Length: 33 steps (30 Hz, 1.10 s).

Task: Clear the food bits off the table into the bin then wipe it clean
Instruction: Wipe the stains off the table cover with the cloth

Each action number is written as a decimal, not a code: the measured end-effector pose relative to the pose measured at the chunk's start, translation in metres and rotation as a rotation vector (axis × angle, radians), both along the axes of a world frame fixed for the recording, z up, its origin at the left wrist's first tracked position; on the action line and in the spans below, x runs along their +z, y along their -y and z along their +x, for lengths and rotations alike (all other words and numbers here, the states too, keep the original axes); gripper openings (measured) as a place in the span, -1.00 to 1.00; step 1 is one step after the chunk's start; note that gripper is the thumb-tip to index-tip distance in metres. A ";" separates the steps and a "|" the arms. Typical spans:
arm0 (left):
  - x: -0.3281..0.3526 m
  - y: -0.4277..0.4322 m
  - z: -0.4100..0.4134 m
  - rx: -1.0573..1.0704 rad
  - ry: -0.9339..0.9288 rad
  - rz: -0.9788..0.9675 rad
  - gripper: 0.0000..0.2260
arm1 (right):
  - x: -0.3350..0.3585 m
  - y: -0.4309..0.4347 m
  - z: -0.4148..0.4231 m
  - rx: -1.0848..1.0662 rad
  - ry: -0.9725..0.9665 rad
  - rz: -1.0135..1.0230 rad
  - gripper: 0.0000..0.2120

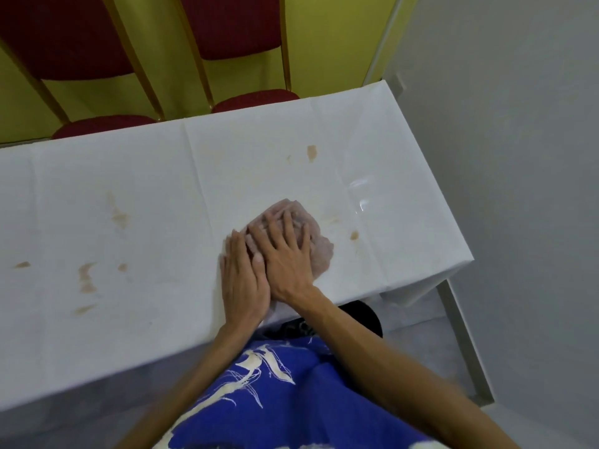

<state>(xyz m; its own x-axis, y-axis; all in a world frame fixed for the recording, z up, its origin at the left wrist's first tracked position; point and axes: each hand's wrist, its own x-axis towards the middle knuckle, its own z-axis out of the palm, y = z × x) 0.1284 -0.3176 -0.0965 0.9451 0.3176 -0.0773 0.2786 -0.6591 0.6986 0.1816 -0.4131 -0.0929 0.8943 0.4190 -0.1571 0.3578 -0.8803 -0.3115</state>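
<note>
The wiping step seemed in hand. Both hands lay flat and side by side, the left hand point(243, 281) and right hand point(287, 262) touching, fingers straight, pressing a crumpled pinkish cloth point(319, 246) onto the white-covered worktop point(162, 322) near its right end. A brown stain point(354, 235) sat just beside the cloth, with others point(87, 277) well apart to the left. The next move likely called for firm sweeps across each.

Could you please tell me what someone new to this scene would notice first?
The left hand and right hand press flat, side by side, on a crumpled pale pink cloth toward the right end of the long white-covered table. Brown smeared stains mark its top, mostly left of the hands. Two dark red padded chairs stand along the far side.
</note>
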 end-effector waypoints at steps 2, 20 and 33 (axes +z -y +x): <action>-0.011 0.004 -0.004 -0.004 0.013 0.058 -0.44 | -0.004 0.008 0.003 0.011 0.035 -0.020 -0.40; -0.027 0.005 -0.005 -0.040 -0.036 0.434 -0.50 | 0.007 0.182 0.036 -0.387 0.100 -0.178 -0.58; -0.029 0.001 -0.007 -0.053 -0.021 0.443 -0.49 | 0.013 0.051 -0.034 -0.004 0.102 -0.079 -0.48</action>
<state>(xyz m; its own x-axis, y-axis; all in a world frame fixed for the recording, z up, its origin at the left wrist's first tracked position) 0.1209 -0.3191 -0.1257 0.9608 0.2750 0.0360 0.2470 -0.9073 0.3404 0.1473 -0.4644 -0.0803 0.9088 0.4056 -0.0976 0.3807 -0.9020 -0.2037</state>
